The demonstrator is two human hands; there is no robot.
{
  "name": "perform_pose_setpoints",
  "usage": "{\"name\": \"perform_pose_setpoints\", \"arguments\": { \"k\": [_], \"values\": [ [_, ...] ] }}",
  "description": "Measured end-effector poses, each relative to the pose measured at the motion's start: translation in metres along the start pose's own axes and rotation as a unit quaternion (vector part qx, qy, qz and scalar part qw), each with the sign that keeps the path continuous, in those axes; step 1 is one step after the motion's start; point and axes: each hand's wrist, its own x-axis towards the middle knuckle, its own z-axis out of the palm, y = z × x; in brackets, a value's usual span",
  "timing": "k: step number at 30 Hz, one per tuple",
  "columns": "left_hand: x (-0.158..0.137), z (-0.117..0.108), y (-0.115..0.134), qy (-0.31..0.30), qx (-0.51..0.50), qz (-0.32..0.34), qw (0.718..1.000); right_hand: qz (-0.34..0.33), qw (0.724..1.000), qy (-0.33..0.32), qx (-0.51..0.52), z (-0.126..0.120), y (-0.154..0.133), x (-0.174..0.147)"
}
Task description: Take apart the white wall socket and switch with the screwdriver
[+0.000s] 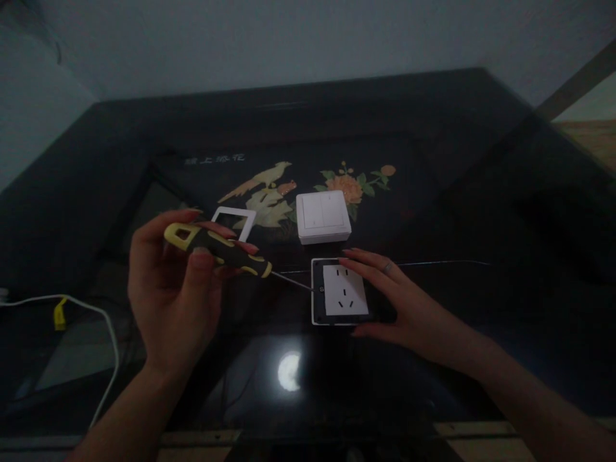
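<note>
My left hand [178, 289] is closed around the yellow and black handle of a screwdriver [231, 253]. Its thin shaft slants down to the right, and the tip is at the left side of a wall socket [345, 292], close to a screw there. The socket has a white face with several slots and a dark frame around it. My right hand [389, 289] grips the socket from the right, fingers on its top edge and thumb at its lower edge. Partly behind my left fingers lies a white cover frame [248, 224].
Just behind the socket sits a white switch on a box [323, 217]. Everything lies on a dark glossy table [433, 192] with a bird and flower picture. A white cable [108, 321] with a yellow tag [59, 314] runs along the left. A pale wall [289, 45] stands behind.
</note>
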Motion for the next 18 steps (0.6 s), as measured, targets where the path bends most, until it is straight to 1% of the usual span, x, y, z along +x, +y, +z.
{"name": "perform_pose_setpoints", "arguments": {
  "k": [5,8,12,18],
  "values": [
    [-0.0048,0.0033,0.0015,0.005,0.024,0.038,0.999,-0.007,1.000,0.001,-0.005,0.0007,0.0014,-0.0001],
    [-0.0063,0.0036,0.0001,-0.015,0.049,0.055,0.997,-0.005,1.000,0.001,-0.006,0.0008,0.0012,-0.0005],
    [-0.0079,0.0028,-0.0026,-0.026,0.067,0.070,0.995,0.001,1.000,-0.003,-0.006,0.0005,-0.0003,-0.0008],
    [-0.0097,0.0001,-0.0049,-0.057,0.088,0.114,0.988,-0.002,1.000,-0.005,-0.010,0.0015,0.0006,-0.0010]
  ]
}}
